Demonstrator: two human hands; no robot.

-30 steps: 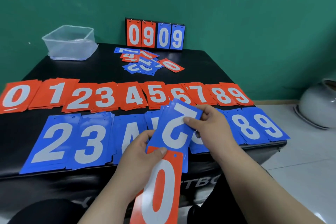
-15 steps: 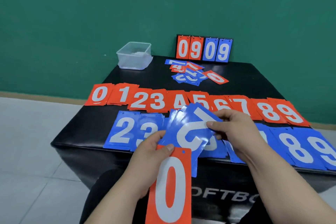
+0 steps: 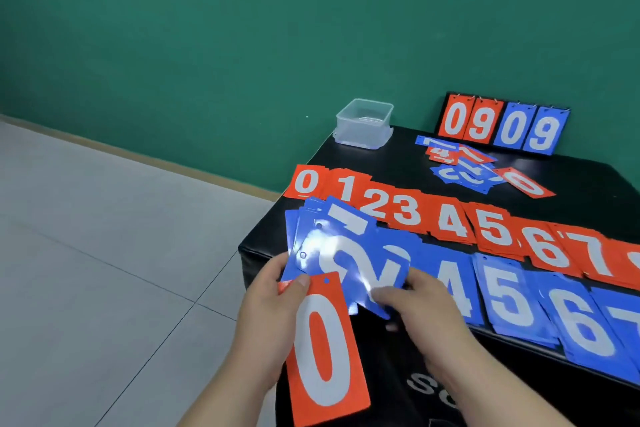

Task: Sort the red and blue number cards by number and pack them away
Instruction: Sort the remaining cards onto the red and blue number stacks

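Note:
My left hand (image 3: 263, 319) grips a red 0 card (image 3: 323, 354) in front and a fan of blue cards (image 3: 322, 222) behind it. My right hand (image 3: 419, 308) pinches the lower edge of the front blue 2 card (image 3: 349, 263), which is glossy with glare. Both hands hover over the left end of the blue row. On the black table (image 3: 588, 177) a row of red piles (image 3: 446, 218) runs from 0 to 7, going out of frame at the right. Nearer lies a row of blue piles (image 3: 512, 298) showing 4, 5, 6; its left end is hidden by the held cards.
A loose heap of mixed red and blue cards (image 3: 460, 166) lies at the back. Behind it stands a flip scoreboard (image 3: 502, 125) reading 0909. A clear plastic box (image 3: 363, 123) sits on the back left corner. Grey tiled floor (image 3: 104, 270) lies left of the table.
The view has swung left, so the table sits at the right. Both hands carried the held cards left, over the left end of the blue row; the blue 2 card is lower and flatter.

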